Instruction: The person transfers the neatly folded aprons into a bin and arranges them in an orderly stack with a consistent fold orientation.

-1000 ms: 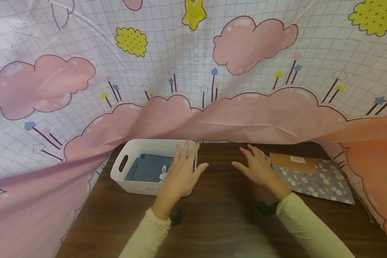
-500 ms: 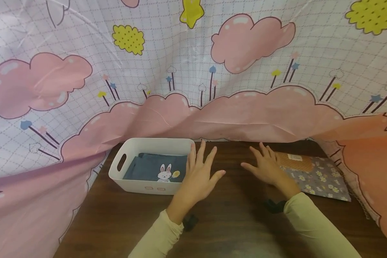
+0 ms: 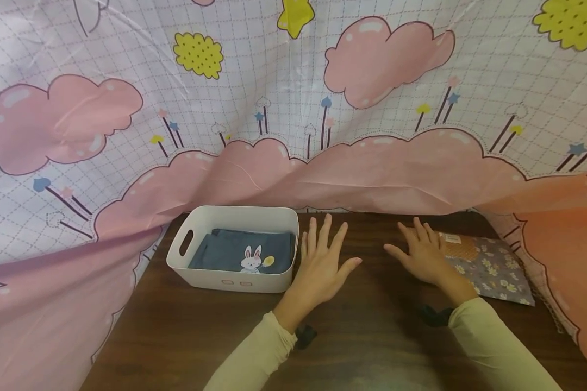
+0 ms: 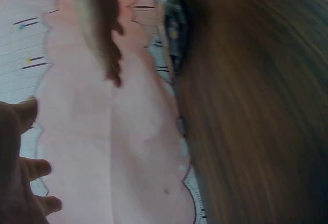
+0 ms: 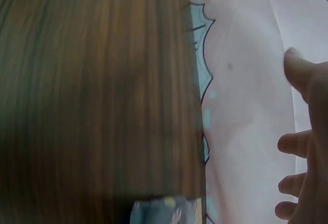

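My left hand [image 3: 321, 270] hovers above the table just right of a white plastic bin [image 3: 235, 281], fingers spread and holding nothing. Inside the bin lies folded dark blue-grey cloth [image 3: 225, 250] with a printed white rabbit. To the right, my right hand [image 3: 424, 255] is also spread and holds nothing. It hangs over the left end of a flat grey floral pouch [image 3: 494, 271] with a tan woven-look panel and a small white label, hiding part of it. In the left wrist view the fingers [image 4: 38, 167] look straight and apart; the right wrist view shows the same of the other fingers [image 5: 294, 144].
A dark wood-grain table [image 3: 176, 342] carries everything. Behind it and along both sides hangs a curtain [image 3: 372, 179] printed with pink clouds and stars. A dark band [image 3: 435, 316] sits near the right cuff.
Both hands have moved to the right, still spread. My left hand has gone from in front of the bin to its right side, uncovering the rabbit print. The bin and pouch have stayed put.
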Motion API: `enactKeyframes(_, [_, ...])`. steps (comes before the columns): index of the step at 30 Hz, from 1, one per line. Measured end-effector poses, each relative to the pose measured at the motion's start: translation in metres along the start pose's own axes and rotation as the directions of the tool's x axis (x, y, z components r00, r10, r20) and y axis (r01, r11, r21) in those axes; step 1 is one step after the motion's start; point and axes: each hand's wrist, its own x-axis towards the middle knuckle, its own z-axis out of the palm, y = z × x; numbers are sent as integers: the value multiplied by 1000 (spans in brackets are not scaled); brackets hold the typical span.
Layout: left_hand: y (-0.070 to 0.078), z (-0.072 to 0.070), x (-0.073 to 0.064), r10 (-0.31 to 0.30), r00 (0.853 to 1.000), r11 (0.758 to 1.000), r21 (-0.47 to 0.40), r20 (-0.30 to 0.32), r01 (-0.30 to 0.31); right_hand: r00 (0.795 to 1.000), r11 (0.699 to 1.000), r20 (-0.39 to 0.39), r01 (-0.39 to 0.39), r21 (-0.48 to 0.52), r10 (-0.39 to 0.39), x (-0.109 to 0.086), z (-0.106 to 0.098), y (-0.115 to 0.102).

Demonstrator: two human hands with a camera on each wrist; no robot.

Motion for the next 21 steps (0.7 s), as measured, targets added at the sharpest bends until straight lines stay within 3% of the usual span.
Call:
enactKeyframes(9, [7,23,11,10,1000,1000,-3,-5,-10,997,998,52,-54,31,53,-13,-7,21])
enactKeyframes(21, [24,48,19,-7,999,997,-74,44,11,997,996,10,-75,57,75,-21,0,48])
